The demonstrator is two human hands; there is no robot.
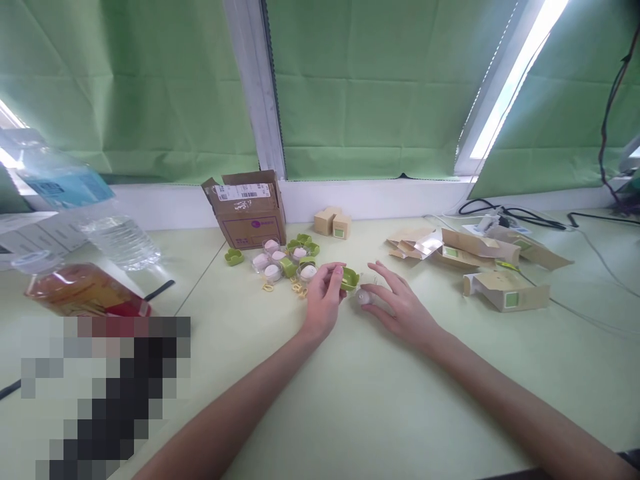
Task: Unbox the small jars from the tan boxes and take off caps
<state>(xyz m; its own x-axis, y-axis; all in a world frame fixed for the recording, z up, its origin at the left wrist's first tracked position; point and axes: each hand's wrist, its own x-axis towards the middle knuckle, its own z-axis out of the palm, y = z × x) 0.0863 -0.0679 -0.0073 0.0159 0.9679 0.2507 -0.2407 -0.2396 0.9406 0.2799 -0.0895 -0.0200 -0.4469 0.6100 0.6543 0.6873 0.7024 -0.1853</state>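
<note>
My left hand (324, 297) is curled, thumb and fingertips pinching a green lid (350, 278) at its rim; the lid sits just off the fingertips, toward my right hand (403, 303). That hand lies loose and open, palm down on the surface (360, 400), fingers spread. Its thumb and first finger touch a small clear jar (364, 297) with something white inside. The jar stands on the surface between my two hands, just below the lid; I cannot tell whether lid and jar touch. Just beyond and to the left of my left hand is a cluster of more jars (273, 272) with white contents, mixed with more green lids (304, 239). One lid (234, 256) lies apart, farther left. A few small yellowish pieces (299, 288) lie close by my left knuckles. Behind the cluster stands an open cardboard box (249, 210), and straight ahead of my hands, near the wall, are small tan boxes (333, 221). To the right of my right hand, well apart from it, lie flattened cartons (480, 247) and one closed carton (507, 293). Cables (520, 215) run past them. Far to the left of my left hand a water bottle (100, 213) lies on its side, with a bottle of amber drink (85, 290) nearer to me.
</note>
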